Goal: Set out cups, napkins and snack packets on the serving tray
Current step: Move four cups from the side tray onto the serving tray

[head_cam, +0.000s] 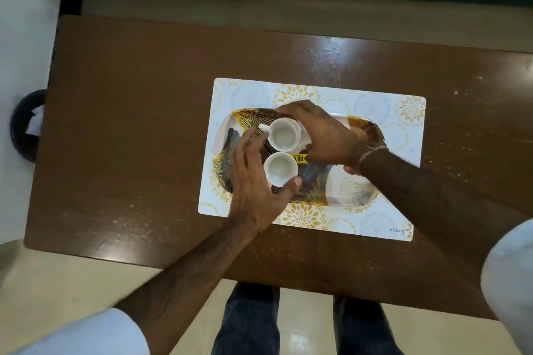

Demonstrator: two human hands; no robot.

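Two small white cups stand side by side on a patterned gold-and-dark serving tray (360, 193). The far cup (283, 134) has its handle pointing left, and my right hand (320, 135) curls around its right side with fingers over its far rim. The near cup (280, 168) sits between the thumb and fingers of my left hand (253, 179), which wraps its left and near sides. A yellow price sticker (298, 158) shows on the tray between the hands. No napkins or snack packets are in view.
The tray rests on a white floral placemat (389, 219) on a brown wooden table (129, 138). A dark bin (26, 124) with paper stands on the floor at the left. My legs are at the table's near edge.
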